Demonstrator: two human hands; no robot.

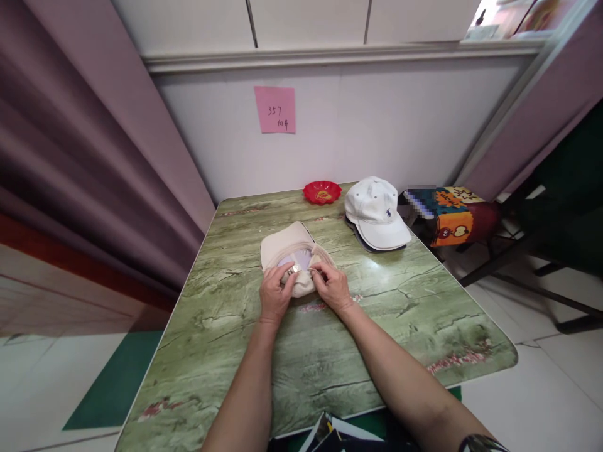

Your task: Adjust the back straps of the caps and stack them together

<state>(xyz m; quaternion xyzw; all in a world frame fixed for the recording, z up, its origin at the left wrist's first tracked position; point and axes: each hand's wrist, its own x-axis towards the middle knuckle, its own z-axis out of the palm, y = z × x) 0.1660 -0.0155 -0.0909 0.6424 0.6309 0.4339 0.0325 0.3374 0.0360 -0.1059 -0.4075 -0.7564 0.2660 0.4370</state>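
Observation:
A beige baseball cap (283,245) lies upside down on the green wood-patterned table (226,326), its brim pointing away from me and its inside facing up. My left hand (277,287) pinches the cap's near left edge, beside a small whitish tag or buckle at the back strap. My right hand (331,284) grips the near right edge, fingertips close to the left ones. The fingers hide part of the strap, so its fastening cannot be made out. At the back right, a white cap (375,207) with a small dark emblem rests on a dark cap (366,242).
A red scalloped dish (322,193) stands near the table's back edge. The wall behind carries a pink paper note (276,110). Right of the table is a stool with a colourful patterned cover (452,216). Purple curtains (117,125) hang at the left.

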